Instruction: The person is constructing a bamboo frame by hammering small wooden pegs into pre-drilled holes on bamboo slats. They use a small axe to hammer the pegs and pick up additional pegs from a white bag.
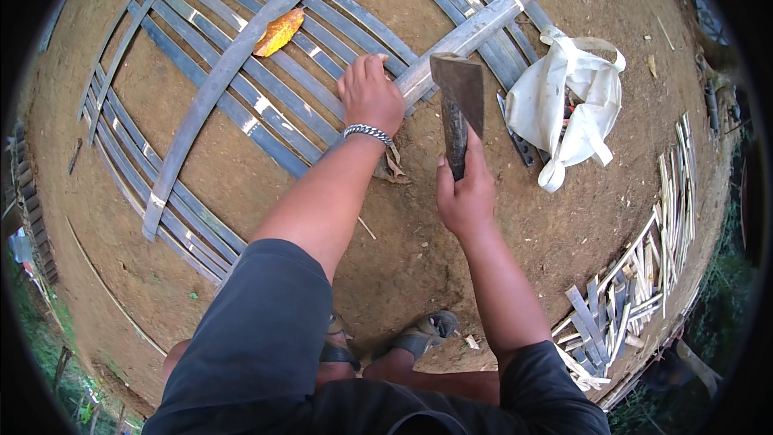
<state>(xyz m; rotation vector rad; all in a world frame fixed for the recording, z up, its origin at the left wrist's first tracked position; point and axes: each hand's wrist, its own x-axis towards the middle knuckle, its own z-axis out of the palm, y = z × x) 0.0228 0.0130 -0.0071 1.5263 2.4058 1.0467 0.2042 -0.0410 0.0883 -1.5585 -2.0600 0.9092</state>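
Observation:
My left hand point(372, 98), with a chain bracelet at the wrist, is closed over the bamboo slats of a flat frame. Its curled fingers partly hide the slat beneath them. The dark bamboo slats point(278, 117) lie on the ground and cross under thicker split-bamboo bars point(211, 90). Another long bamboo bar point(483, 22) ends just right of that hand. In my right hand point(469, 197) is a broad-bladed chopping tool point(462, 105), held upright by its lower end with the wide brown end up. It is beside the bar's near end, and whether they touch I cannot tell.
A yellow-brown leaf point(279, 32) rests on the slats. A white cloth bag point(555, 101) stands at right, with a dark flat tool point(519, 135) beside it. Bamboo offcuts and thin strips point(616, 314) are piled at lower right. My sandalled feet point(419, 334) are on bare earth.

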